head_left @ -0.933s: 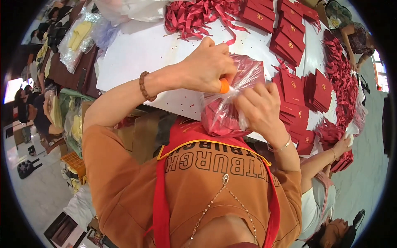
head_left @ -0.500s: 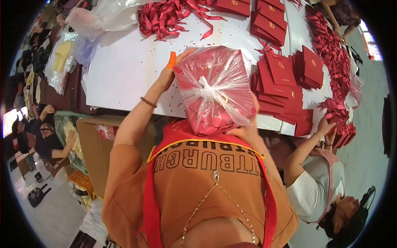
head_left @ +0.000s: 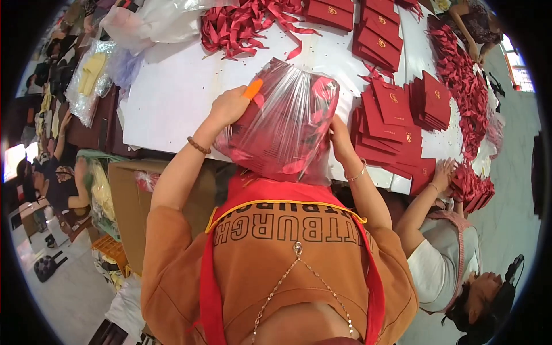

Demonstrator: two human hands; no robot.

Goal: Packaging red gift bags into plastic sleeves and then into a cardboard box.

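Observation:
A clear plastic bag [head_left: 284,123] packed with red paper bags and ribbon is in front of my chest, at the table's near edge. My left hand [head_left: 231,106] is closed on its left upper side, with an orange cover on one finger. My right hand [head_left: 341,139] grips the bag's right side, its fingertips partly hidden behind the plastic. The bag's knot is out of sight. Stretched plastic gathers in pleats near the top of the bag.
Stacked red paper bags [head_left: 384,123] lie right of my bundle on the white table [head_left: 172,109]. Loose red ribbons [head_left: 241,26] are heaped at the back. A cardboard box [head_left: 135,201] stands at the left. A co-worker's hand [head_left: 441,172] reaches in from the right.
The filled plastic bag has been turned, so its white knot no longer shows and its side faces up. My right hand has moved up along its right side.

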